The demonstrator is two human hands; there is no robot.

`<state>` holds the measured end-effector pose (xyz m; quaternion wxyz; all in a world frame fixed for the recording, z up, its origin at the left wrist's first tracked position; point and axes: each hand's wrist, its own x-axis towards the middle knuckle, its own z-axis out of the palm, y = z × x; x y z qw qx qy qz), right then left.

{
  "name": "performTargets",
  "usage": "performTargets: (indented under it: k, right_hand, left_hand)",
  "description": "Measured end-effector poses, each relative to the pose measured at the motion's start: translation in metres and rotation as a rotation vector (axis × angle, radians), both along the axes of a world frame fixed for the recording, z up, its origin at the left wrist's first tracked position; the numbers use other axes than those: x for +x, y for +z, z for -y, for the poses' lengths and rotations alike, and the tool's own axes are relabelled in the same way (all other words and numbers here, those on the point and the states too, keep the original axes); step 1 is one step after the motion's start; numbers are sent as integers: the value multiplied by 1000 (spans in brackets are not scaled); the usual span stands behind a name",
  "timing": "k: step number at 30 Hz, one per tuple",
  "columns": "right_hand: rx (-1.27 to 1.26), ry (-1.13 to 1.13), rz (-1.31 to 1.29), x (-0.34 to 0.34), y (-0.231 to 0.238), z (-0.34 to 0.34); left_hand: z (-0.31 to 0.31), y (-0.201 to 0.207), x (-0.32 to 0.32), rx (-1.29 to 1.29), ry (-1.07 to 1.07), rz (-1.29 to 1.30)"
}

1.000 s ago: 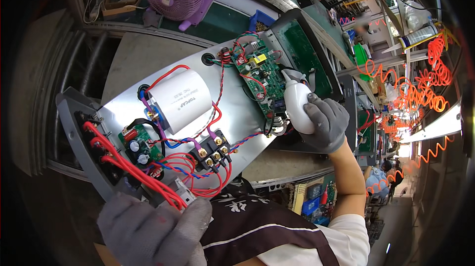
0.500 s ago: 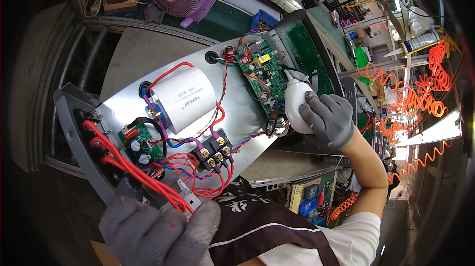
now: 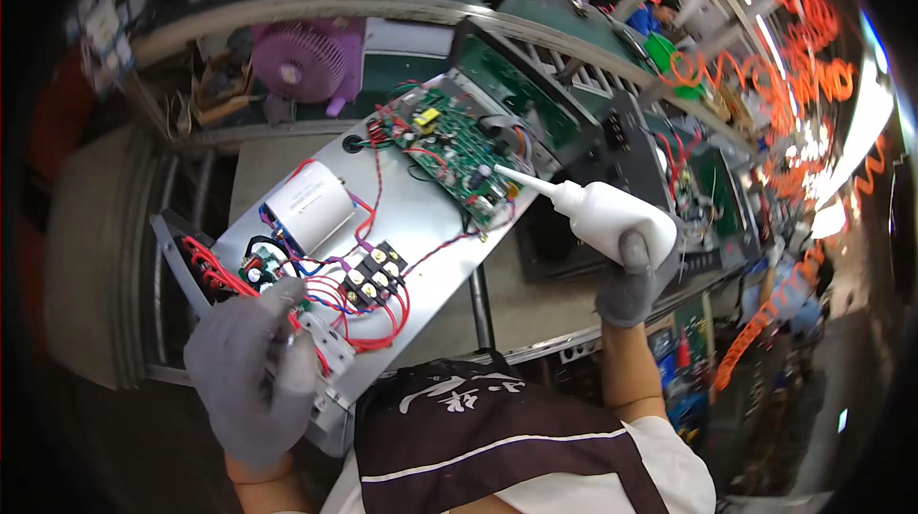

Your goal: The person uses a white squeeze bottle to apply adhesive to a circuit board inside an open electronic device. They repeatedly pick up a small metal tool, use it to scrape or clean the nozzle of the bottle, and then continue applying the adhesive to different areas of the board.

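Observation:
My right hand [image 3: 639, 286], in a grey glove, is wrapped round a white squeeze bottle [image 3: 612, 219]. The bottle tilts, its long thin nozzle pointing left at the near right edge of a green circuit board [image 3: 449, 151]. Whether the tip touches the board I cannot tell. Lower left, my gloved left hand [image 3: 251, 375] has thumb and forefinger apart, beside red wires [image 3: 225, 270] and a pale metal-looking block [image 3: 325, 344]. The board sits on a silvery metal chassis [image 3: 430, 256], with a white cylindrical capacitor [image 3: 311, 208] and a black terminal block [image 3: 373, 275].
A purple fan [image 3: 301, 63] stands on a shelf behind the chassis. To the right lies another dark unit [image 3: 708, 189] with red wires. Orange coiled hoses [image 3: 755, 323] hang at the right. A person in blue [image 3: 653, 17] is at the far right.
The squeeze bottle has gone from lying over the board's right end to being held off to the right, nozzle pointing left. My left hand has loosened near the red wires. The view has turned.

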<state>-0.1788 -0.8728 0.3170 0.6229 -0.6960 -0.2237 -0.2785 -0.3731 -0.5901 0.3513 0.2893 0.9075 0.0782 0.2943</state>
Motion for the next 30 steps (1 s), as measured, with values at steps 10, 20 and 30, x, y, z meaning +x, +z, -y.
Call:
performTargets:
  k: [10,20,30]
  right_hand:
    - [1184,495,-915,-96,-81,67]
    - [944,301,-885,-178,-138,147]
    - [191,12,-1038,-204,-177,361]
  left_hand:
    - [148,-42,46,29,-589,-83]
    - [326,-136,50,-1335,-824,-548]
    - [507,-195,68,-845,-1104,-753]
